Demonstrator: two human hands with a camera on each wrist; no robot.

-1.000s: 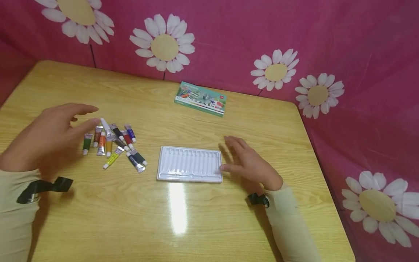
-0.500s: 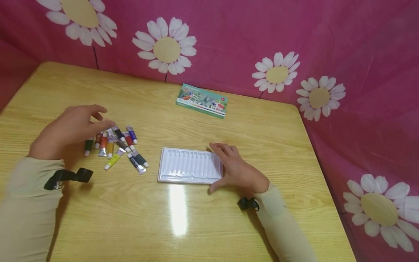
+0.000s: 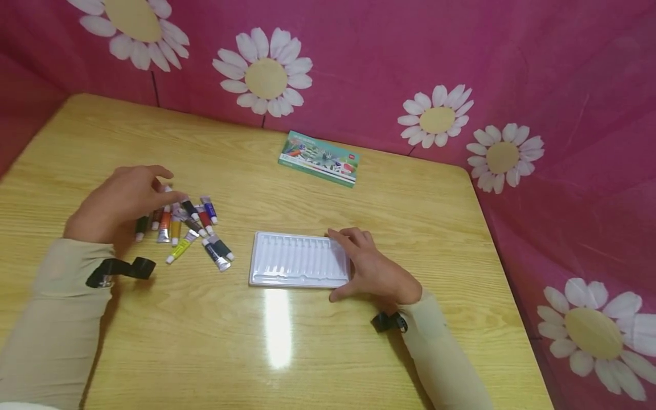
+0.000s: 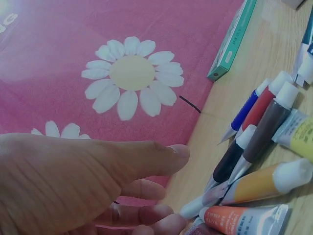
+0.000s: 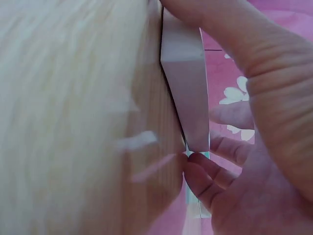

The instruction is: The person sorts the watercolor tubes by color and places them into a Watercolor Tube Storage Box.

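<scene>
The left hand, fingers loose and thumb outstretched, hovers by twelve tubes, some partly covered, scattered on the table. Right of them lies one white tray, slots bare. One green box lies far, contents hidden. The right hand grasps the tray's right end.

Indoor tabletop nook, type of bldg unclear: wood-grain table w/ pink daisy-print cloth behind & at sides
</scene>
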